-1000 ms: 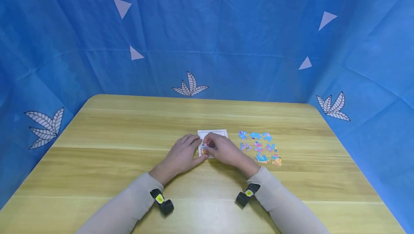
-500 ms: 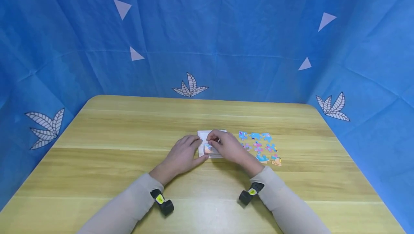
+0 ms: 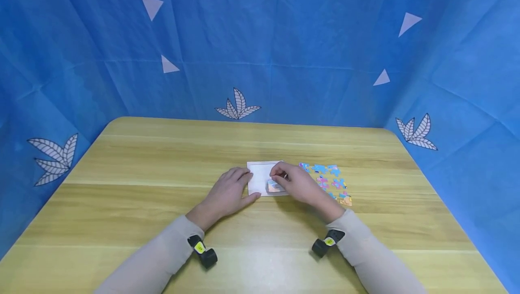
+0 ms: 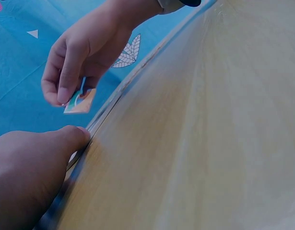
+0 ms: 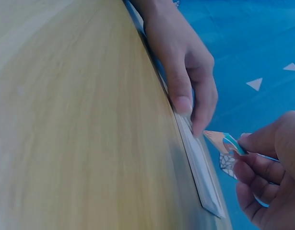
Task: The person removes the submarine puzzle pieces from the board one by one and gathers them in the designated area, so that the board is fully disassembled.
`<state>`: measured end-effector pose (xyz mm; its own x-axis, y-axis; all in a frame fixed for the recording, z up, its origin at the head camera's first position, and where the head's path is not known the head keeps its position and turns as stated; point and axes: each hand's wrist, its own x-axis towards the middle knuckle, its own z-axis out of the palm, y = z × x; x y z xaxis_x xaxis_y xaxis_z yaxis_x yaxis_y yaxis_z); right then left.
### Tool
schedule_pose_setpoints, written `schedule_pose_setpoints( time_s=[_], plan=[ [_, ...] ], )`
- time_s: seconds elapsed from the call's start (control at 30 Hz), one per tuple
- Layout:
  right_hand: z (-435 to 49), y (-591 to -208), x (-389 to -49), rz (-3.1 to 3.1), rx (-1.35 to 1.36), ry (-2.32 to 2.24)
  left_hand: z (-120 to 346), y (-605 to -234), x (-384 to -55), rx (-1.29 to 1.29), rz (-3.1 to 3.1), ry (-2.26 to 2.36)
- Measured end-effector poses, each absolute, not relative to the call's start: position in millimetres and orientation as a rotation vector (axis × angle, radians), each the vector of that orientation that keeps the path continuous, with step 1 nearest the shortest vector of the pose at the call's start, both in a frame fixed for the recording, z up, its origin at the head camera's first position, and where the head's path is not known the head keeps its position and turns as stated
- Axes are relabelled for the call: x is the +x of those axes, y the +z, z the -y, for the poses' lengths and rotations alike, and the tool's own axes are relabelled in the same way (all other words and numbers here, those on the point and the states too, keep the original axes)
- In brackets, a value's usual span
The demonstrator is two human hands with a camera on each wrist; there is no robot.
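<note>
A white puzzle board (image 3: 258,180) with a thin dark line along its border lies flat on the table. My left hand (image 3: 226,192) rests at its left side, fingers at the left edge and thumb at the near edge, as the right wrist view also shows. Between thumb and fingertips my right hand (image 3: 299,184) pinches a jigsaw piece (image 3: 273,187), orange and teal in the wrist views. That puzzle piece (image 4: 80,103) is held tilted, raised over the right part of the board (image 5: 201,177). My right hand covers the board's right edge.
Several loose jigsaw pieces (image 3: 338,184), blue, pink and orange, lie in rough rows right of the board, partly hidden behind my right hand. The wooden table (image 3: 170,149) ends at a blue curtain (image 3: 252,23) with leaf and triangle prints.
My right hand has moved right across the board, carrying the jigsaw piece away from the left hand and lifting it. The left hand has stayed at the board's left side.
</note>
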<state>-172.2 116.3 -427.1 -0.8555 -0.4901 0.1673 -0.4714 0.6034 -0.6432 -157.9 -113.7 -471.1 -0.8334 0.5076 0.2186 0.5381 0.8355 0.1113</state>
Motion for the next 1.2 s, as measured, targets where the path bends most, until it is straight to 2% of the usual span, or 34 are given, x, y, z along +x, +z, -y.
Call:
schedule_pose_setpoints(
  time_s=[1.2],
  plan=[
    [-195,-430,-167,-2.746,-0.752,-1.078,112,-466,-155,-0.799,2.865,-0.27]
  ],
)
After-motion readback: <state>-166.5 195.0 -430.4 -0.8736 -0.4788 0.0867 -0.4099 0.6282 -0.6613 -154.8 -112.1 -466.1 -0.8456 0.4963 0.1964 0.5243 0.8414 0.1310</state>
